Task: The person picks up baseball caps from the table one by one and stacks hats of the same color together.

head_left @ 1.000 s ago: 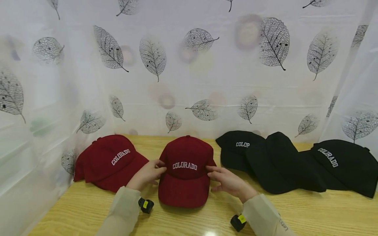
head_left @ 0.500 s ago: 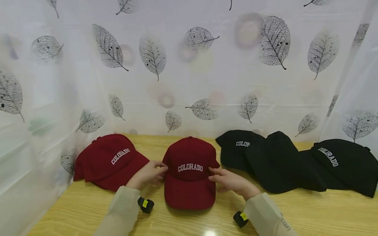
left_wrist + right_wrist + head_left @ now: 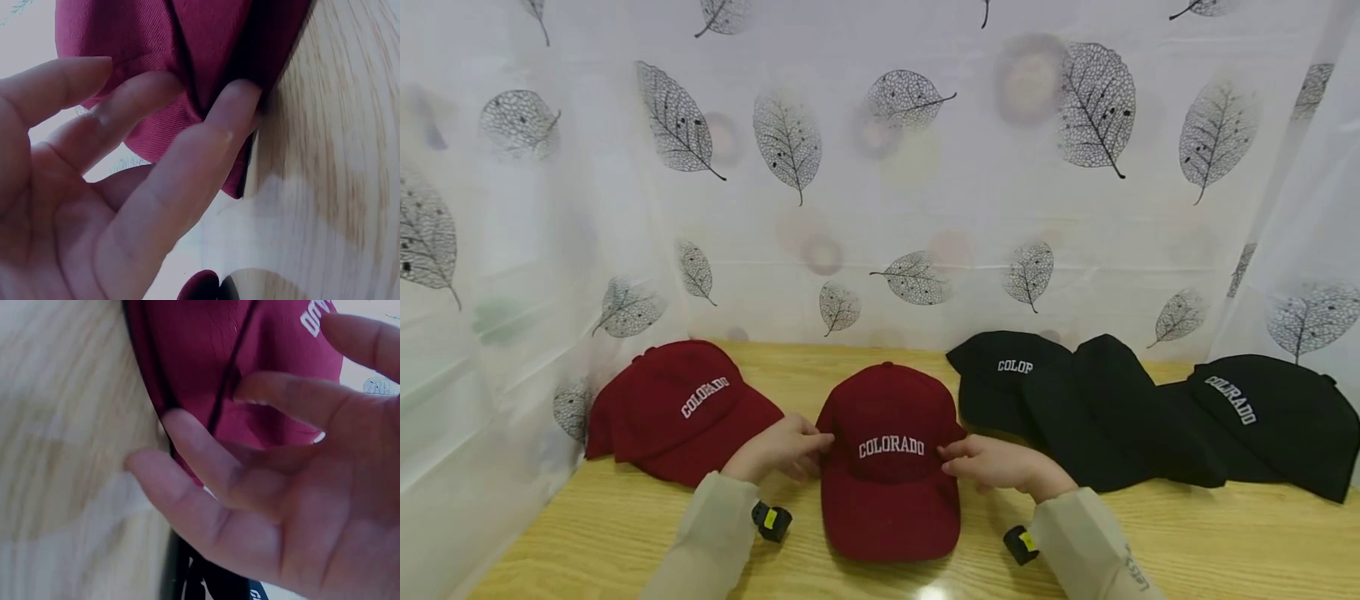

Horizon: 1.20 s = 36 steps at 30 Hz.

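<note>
A dark red baseball cap (image 3: 891, 408) with white COLORADO lettering rests on the wooden table, brim towards me. The fingertips of my left hand (image 3: 781, 448) touch its left side. On the opposite side, my right hand (image 3: 1003, 463) touches the cap near the lettering's end. In the left wrist view, that hand (image 3: 119, 169) has its fingers apart along the crown's lower edge and the brim. The right wrist view has my right hand (image 3: 281, 462) with spread, loosely bent fingers against the red cloth. Neither hand wraps round the cap.
More red caps (image 3: 677, 408), seemingly nested, lie at the left. Several black caps (image 3: 1120, 417) overlap at the right. A leaf-printed white curtain (image 3: 880, 192) hangs behind the table (image 3: 820, 575). Small black devices with yellow marks (image 3: 772, 522) sit by both wrists.
The middle red cap has slid to the right and then towards me, with both hands at its sides. My right hand has shifted right and nearer; the other caps have stayed put.
</note>
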### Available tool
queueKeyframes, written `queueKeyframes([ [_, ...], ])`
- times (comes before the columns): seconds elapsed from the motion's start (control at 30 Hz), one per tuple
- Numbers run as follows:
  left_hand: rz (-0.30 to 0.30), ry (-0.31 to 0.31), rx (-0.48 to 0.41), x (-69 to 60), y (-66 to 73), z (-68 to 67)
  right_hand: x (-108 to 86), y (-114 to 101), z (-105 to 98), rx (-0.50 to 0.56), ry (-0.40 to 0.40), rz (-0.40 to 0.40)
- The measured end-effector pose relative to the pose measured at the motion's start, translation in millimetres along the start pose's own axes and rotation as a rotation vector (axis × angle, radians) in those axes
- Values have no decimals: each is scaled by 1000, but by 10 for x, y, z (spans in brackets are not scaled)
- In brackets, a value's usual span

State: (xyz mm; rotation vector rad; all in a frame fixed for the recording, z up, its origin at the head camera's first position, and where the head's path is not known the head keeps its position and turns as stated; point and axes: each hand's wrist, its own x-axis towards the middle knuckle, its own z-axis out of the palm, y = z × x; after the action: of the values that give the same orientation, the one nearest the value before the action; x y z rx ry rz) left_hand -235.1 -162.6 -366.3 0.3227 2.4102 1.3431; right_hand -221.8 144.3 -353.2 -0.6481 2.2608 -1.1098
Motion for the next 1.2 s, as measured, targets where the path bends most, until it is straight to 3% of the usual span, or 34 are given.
queueKeyframes([
  [0.37, 6, -23, 14, -26, 22, -2, -31, -22, -37, -36, -6, -1],
  [0.53, 29, -38, 34, -13, -5, -57, -38, -15, -103, -38, 45, 21],
  [0.63, 37, 35, 58, 0, -22, -88, -29, -10, -152, -13, 131, -9],
  [0.8, 74, 294, 146, 48, 25, -106, 20, -28, -220, 107, 374, -69],
  [0.87, 99, 359, 153, 85, 57, -97, 52, -53, -243, 158, 469, -73],
  [1.0, 116, 381, 102, 193, 112, -45, 119, -111, -255, 213, 571, -65],
  [1.2, 143, 395, 133, 382, 197, 65, 258, -129, -216, 212, 623, -62],
])
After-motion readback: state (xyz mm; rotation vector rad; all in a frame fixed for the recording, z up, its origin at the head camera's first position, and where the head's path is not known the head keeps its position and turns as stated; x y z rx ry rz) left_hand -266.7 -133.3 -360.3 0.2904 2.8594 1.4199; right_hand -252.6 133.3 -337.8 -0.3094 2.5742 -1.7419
